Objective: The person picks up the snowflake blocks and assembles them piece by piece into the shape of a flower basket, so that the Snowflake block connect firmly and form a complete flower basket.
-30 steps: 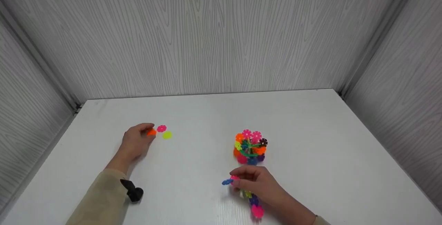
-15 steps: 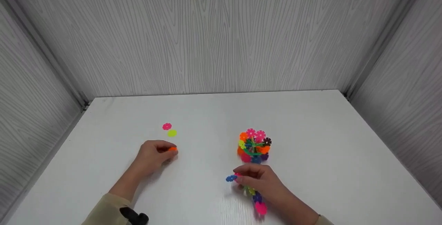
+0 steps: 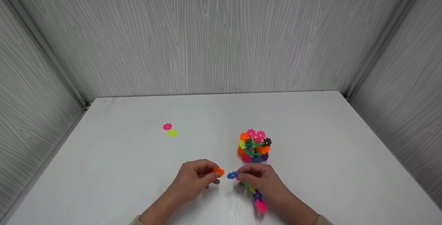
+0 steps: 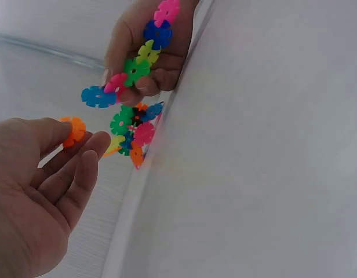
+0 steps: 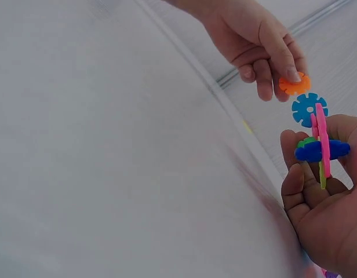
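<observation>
My left hand (image 3: 195, 180) pinches an orange snowflake disc (image 4: 75, 132) between thumb and fingers. Close by on its right, my right hand (image 3: 264, 181) holds a chain of linked snowflake discs. The chain ends in a blue disc (image 3: 232, 175), which points at the orange one with a small gap between them. A pink disc (image 4: 116, 84) sits at the right fingertips, followed by a green disc (image 4: 136, 70), a yellow disc (image 4: 148, 53), a dark blue disc (image 4: 158, 35) and a pink end disc (image 3: 261, 206).
Just beyond the right hand stands a round, many-coloured assembly of snowflake discs (image 3: 253, 145). A loose pink disc (image 3: 167, 126) and a loose yellow disc (image 3: 172, 133) lie on the white table (image 3: 121, 156) at the left. Grey wood-grain panels (image 3: 214, 38) enclose the back and sides.
My left hand has picked up the orange disc beside the loose discs and carried it right and nearer, up to the blue disc. The right hand has stayed nearly in place with the chain.
</observation>
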A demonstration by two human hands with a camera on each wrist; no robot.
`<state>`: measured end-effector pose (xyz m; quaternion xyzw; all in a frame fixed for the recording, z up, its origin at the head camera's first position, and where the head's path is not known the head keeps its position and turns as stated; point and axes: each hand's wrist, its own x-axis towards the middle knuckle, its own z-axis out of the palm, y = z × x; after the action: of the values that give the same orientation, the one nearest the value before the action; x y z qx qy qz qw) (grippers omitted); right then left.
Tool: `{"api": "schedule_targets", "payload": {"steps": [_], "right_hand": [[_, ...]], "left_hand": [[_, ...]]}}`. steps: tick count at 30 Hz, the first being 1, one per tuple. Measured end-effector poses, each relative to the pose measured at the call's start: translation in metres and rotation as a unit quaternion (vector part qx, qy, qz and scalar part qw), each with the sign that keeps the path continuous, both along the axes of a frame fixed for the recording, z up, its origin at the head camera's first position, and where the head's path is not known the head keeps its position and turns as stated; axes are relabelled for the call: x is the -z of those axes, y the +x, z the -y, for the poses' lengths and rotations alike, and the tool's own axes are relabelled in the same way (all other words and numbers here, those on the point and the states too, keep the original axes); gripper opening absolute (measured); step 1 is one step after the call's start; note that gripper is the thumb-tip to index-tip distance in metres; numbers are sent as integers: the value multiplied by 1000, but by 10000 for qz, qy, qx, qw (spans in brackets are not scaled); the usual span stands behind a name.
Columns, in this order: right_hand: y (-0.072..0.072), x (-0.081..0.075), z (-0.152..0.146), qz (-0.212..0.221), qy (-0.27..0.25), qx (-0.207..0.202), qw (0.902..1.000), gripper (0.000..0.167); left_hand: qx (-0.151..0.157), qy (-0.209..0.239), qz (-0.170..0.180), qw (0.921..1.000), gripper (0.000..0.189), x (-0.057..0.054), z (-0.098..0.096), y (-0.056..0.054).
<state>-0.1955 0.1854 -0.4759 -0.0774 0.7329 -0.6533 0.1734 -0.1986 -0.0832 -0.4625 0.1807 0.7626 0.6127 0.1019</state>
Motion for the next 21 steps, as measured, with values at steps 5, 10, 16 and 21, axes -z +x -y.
{"api": "schedule_targets", "payload": {"steps": [5, 10, 16, 21], "right_hand": [[0, 1, 1, -59, 96, 20, 9999, 22], [0, 0, 1, -67, 123, 20, 9999, 22], [-1, 0, 0, -32, 237, 116, 9996, 23], [-2, 3, -2, -71, 230, 142, 9996, 22]], "left_hand": [[78, 134, -112, 9998, 22, 6, -3, 2], [210, 230, -121, 9994, 33, 8, -3, 4], [285, 266, -2, 9992, 40, 8, -4, 4], [274, 194, 168, 9993, 46, 8, -5, 4]]}}
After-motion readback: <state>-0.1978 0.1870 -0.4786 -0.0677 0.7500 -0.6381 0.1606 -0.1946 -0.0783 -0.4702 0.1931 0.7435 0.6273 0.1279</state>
